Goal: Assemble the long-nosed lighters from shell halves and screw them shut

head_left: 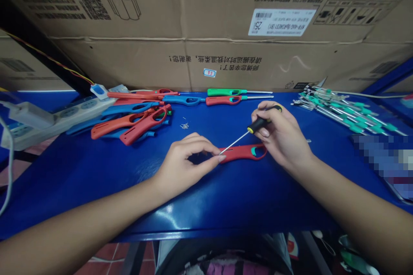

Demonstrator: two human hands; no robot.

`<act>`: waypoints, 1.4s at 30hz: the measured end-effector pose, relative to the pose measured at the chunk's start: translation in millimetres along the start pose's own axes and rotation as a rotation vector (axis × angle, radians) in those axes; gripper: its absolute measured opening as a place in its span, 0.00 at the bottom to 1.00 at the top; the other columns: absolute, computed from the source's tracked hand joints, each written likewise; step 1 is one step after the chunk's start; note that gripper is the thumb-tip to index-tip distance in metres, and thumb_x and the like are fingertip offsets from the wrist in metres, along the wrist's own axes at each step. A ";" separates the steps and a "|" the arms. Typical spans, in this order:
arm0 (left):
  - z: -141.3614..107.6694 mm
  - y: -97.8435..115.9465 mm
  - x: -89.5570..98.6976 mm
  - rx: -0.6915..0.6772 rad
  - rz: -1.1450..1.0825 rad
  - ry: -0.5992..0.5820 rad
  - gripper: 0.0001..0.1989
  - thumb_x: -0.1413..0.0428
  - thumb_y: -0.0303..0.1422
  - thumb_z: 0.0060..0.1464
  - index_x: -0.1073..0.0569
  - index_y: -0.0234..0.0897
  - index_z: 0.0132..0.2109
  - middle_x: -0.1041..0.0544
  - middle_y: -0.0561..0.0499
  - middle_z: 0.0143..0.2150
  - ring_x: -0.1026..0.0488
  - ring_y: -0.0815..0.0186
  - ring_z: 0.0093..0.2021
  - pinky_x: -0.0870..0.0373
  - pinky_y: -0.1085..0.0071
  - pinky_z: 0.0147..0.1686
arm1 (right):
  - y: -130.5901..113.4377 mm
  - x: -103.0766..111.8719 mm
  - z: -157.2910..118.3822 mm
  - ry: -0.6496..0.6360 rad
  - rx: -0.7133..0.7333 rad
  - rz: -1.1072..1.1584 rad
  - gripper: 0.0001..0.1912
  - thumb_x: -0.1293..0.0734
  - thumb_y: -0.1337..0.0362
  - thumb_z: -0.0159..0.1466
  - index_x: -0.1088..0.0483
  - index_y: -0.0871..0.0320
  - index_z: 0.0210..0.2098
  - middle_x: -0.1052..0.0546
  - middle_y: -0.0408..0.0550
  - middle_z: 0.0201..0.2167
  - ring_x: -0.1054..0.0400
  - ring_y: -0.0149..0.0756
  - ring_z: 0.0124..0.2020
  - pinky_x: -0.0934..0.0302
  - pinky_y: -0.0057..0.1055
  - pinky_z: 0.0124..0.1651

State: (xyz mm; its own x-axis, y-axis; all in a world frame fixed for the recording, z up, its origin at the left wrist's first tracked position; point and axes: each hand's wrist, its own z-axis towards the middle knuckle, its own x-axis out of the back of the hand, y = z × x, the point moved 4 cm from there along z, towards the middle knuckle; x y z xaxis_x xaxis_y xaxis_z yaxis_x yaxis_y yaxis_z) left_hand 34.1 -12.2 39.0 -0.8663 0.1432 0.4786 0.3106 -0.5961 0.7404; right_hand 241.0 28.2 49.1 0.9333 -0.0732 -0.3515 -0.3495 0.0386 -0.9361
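Mid-frame, left hand (182, 161) pinches red casing (238, 154); right hand (285, 135) clasps screwdriver (257, 125). Skewed pressure could make the tip (222, 151) skid (fingertips (221, 158) adjoin).

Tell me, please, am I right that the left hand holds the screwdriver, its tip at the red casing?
The hand is wrong: the head view shows the right hand holding the screwdriver; its tip is indeed at the red casing.

Tabletop (209, 122): smooth, glossy
Screwdriver (254, 127): shiny metal shaft, black-and-yellow plastic-looking handle
Red casing (238, 153): smooth plastic
Box at twelve o'clock (219, 17): matt cardboard
Rods at two o'clock (349, 118): bright metal, green plastic parts
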 end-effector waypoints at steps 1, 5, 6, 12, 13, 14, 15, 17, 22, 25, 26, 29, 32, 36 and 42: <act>-0.4 -0.2 -0.5 0.006 -0.001 -0.007 0.02 0.35 0.29 0.56 0.20 0.38 0.35 0.18 0.51 0.33 0.24 0.67 0.34 0.29 0.69 0.38 | -1.7 -0.8 -0.5 -0.008 0.010 -0.015 0.10 0.30 0.70 0.53 0.35 0.55 0.33 0.28 0.39 0.24 0.48 0.21 0.16 0.57 0.22 0.18; -1.7 -1.1 -3.5 0.012 -0.011 -0.036 0.01 0.35 0.30 0.56 0.19 0.38 0.35 0.18 0.50 0.34 0.23 0.66 0.35 0.27 0.68 0.38 | -10.4 -3.0 -3.6 -0.038 0.097 -0.107 0.10 0.30 0.70 0.54 0.34 0.54 0.32 0.27 0.40 0.24 0.47 0.22 0.16 0.55 0.23 0.18; -2.0 -1.1 -4.5 0.002 -0.005 -0.048 0.01 0.35 0.30 0.56 0.19 0.38 0.36 0.18 0.51 0.34 0.23 0.66 0.35 0.27 0.68 0.38 | -13.0 -3.3 -4.6 -0.049 0.130 -0.138 0.09 0.30 0.69 0.54 0.34 0.54 0.32 0.28 0.40 0.24 0.47 0.22 0.16 0.55 0.23 0.18; -6.8 -0.2 -10.4 -0.100 0.128 -0.210 0.04 0.39 0.30 0.61 0.19 0.38 0.38 0.18 0.51 0.34 0.25 0.66 0.35 0.29 0.67 0.39 | -28.5 -8.7 -17.6 -0.225 0.367 -0.429 0.09 0.27 0.68 0.57 0.30 0.52 0.35 0.26 0.43 0.28 0.32 0.32 0.27 0.37 0.28 0.26; -8.2 -0.4 -11.4 -0.107 0.158 -0.245 0.04 0.40 0.30 0.61 0.19 0.38 0.39 0.18 0.51 0.35 0.25 0.66 0.35 0.30 0.67 0.39 | -30.0 -10.3 -21.0 -0.257 0.407 -0.471 0.10 0.27 0.68 0.58 0.30 0.52 0.36 0.25 0.43 0.30 0.31 0.34 0.29 0.34 0.31 0.30; -9.6 -0.6 -12.2 -0.110 0.186 -0.276 0.05 0.40 0.31 0.62 0.19 0.38 0.39 0.18 0.51 0.35 0.26 0.65 0.36 0.30 0.67 0.39 | -30.3 -12.2 -24.5 -0.291 0.434 -0.506 0.12 0.26 0.69 0.58 0.30 0.51 0.38 0.25 0.43 0.31 0.30 0.34 0.30 0.32 0.32 0.33; -10.8 -1.0 -13.1 -0.110 0.210 -0.302 0.06 0.41 0.31 0.63 0.19 0.38 0.39 0.18 0.51 0.35 0.26 0.65 0.36 0.30 0.66 0.38 | -29.6 -13.9 -28.0 -0.319 0.455 -0.532 0.15 0.25 0.70 0.57 0.29 0.50 0.41 0.25 0.43 0.31 0.29 0.34 0.30 0.32 0.33 0.34; -12.6 -2.0 -14.4 -0.108 0.238 -0.329 0.07 0.42 0.32 0.63 0.19 0.38 0.40 0.18 0.51 0.36 0.26 0.64 0.36 0.30 0.66 0.38 | -26.7 -15.5 -34.4 -0.314 0.504 -0.558 0.24 0.23 0.71 0.55 0.30 0.47 0.47 0.25 0.42 0.31 0.29 0.35 0.29 0.32 0.32 0.31; -13.9 -3.7 -16.3 -0.121 0.285 -0.310 0.07 0.43 0.32 0.64 0.20 0.38 0.42 0.17 0.51 0.39 0.24 0.64 0.37 0.29 0.67 0.39 | -19.4 -12.5 -46.4 -0.157 0.710 -0.539 0.31 0.18 0.72 0.46 0.29 0.43 0.44 0.23 0.41 0.35 0.26 0.40 0.30 0.29 0.36 0.33; -14.7 -1.9 -19.3 -0.132 0.310 -0.343 0.09 0.45 0.33 0.66 0.20 0.38 0.42 0.17 0.50 0.40 0.23 0.64 0.38 0.29 0.67 0.39 | -15.9 -16.2 -46.6 -0.260 0.676 -0.589 0.29 0.20 0.70 0.51 0.29 0.43 0.48 0.21 0.43 0.37 0.24 0.42 0.35 0.28 0.40 0.39; -15.0 -1.1 -20.4 -0.127 0.305 -0.355 0.09 0.45 0.33 0.66 0.20 0.38 0.42 0.17 0.50 0.40 0.23 0.64 0.39 0.28 0.67 0.40 | -15.4 -17.9 -45.6 -0.310 0.631 -0.599 0.30 0.22 0.69 0.53 0.30 0.43 0.52 0.21 0.44 0.39 0.24 0.43 0.37 0.27 0.40 0.39; -15.9 0.3 -23.0 -0.087 0.256 -0.372 0.09 0.44 0.34 0.66 0.20 0.38 0.42 0.17 0.50 0.39 0.22 0.64 0.39 0.27 0.68 0.41 | -15.0 -23.6 -42.9 -0.482 0.485 -0.573 0.36 0.26 0.70 0.58 0.36 0.42 0.62 0.22 0.45 0.41 0.24 0.42 0.38 0.25 0.41 0.39; -16.0 -0.6 -24.7 -0.033 0.191 -0.362 0.09 0.44 0.34 0.66 0.19 0.39 0.42 0.17 0.50 0.40 0.21 0.63 0.40 0.27 0.68 0.42 | -15.8 -24.5 -41.5 -0.505 0.428 -0.507 0.40 0.25 0.71 0.56 0.37 0.39 0.64 0.22 0.45 0.42 0.24 0.41 0.36 0.24 0.40 0.36; -13.8 -1.7 -23.8 0.020 0.055 -0.313 0.07 0.43 0.34 0.65 0.20 0.38 0.41 0.17 0.50 0.40 0.22 0.64 0.41 0.27 0.69 0.43 | -15.0 -20.8 -42.0 -0.398 0.454 -0.441 0.41 0.22 0.70 0.51 0.34 0.38 0.61 0.22 0.43 0.41 0.24 0.39 0.33 0.25 0.37 0.32; -4.8 -1.5 -11.6 0.043 0.026 -0.191 0.22 0.34 0.39 0.55 0.25 0.40 0.55 0.21 0.49 0.45 0.26 0.66 0.39 0.29 0.71 0.39 | -20.7 -20.5 -46.0 -0.232 0.673 -0.450 0.37 0.24 0.71 0.55 0.34 0.39 0.59 0.26 0.45 0.53 0.24 0.35 0.33 0.28 0.31 0.27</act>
State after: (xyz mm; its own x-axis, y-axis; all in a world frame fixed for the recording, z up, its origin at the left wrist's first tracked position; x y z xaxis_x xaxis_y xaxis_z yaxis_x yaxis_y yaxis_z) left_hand 41.8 -16.8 30.1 -0.7689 0.2778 0.5759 0.3518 -0.5682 0.7439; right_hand 225.4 -16.9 75.1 0.9909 -0.0203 0.1333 0.1148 0.6459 -0.7547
